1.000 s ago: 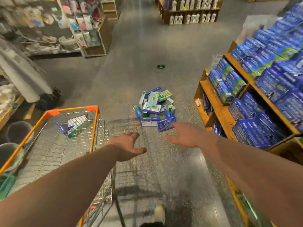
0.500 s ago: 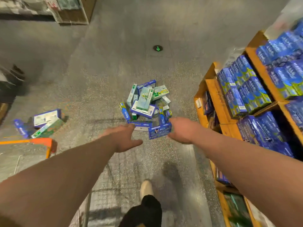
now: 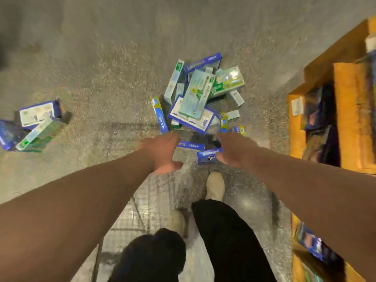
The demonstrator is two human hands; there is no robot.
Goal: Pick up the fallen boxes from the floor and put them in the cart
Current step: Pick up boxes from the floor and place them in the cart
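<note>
While both arms stretch down, the open, empty left hand and right hand flank a blue, green and white box pile.

A: What's the floor?
B: Grey speckled concrete. A pile of boxes sits on it mid-frame, blue and green ones stacked loosely.
A: Anything else down there?
B: A smaller cluster of boxes far left, well apart from the pile. Two pale shoes stand just below the pile. Orange shelves stand along the right edge.
</note>
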